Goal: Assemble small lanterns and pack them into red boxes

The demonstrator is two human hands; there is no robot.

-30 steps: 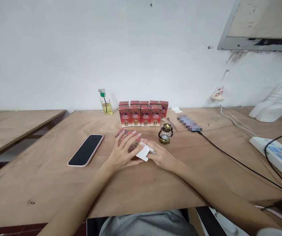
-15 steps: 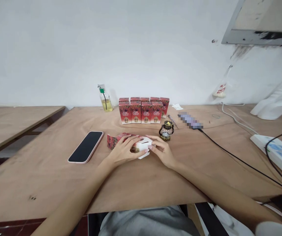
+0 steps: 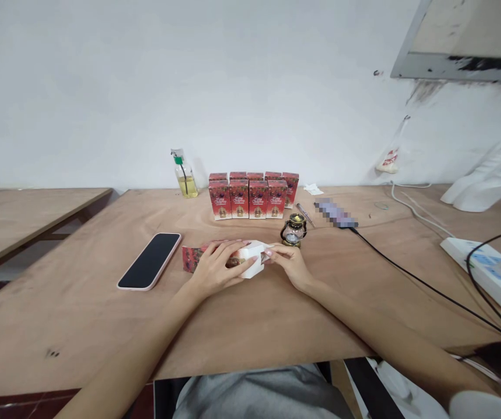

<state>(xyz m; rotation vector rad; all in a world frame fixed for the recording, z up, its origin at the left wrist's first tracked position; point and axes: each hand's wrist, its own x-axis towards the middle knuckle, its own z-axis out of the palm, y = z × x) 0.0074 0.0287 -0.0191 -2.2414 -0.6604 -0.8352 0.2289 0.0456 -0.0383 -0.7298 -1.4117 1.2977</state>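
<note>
A red printed cardboard box [image 3: 192,258] lies on its side on the table, its white end flaps pointing right. My left hand [image 3: 216,267] is wrapped over the box's middle, thumb along the near side. At the white end, my right hand [image 3: 291,263] pinches a flap between thumb and fingers. Just beyond my right hand stands a small bronze-coloured lantern [image 3: 294,230] with a clear body. The inside of the box is mostly hidden.
Several red boxes [image 3: 249,199] stand in two rows at the back. A phone [image 3: 150,262] lies left. Behind are a pump bottle [image 3: 186,181] and a pen [image 3: 306,215]. A cabled, blurred device [image 3: 336,213] and a power strip [image 3: 490,273] are on the right.
The flaps at the box's white end have shifted and the end shows more open. My right hand's fingers have drawn together on a flap. The box has moved slightly left.
</note>
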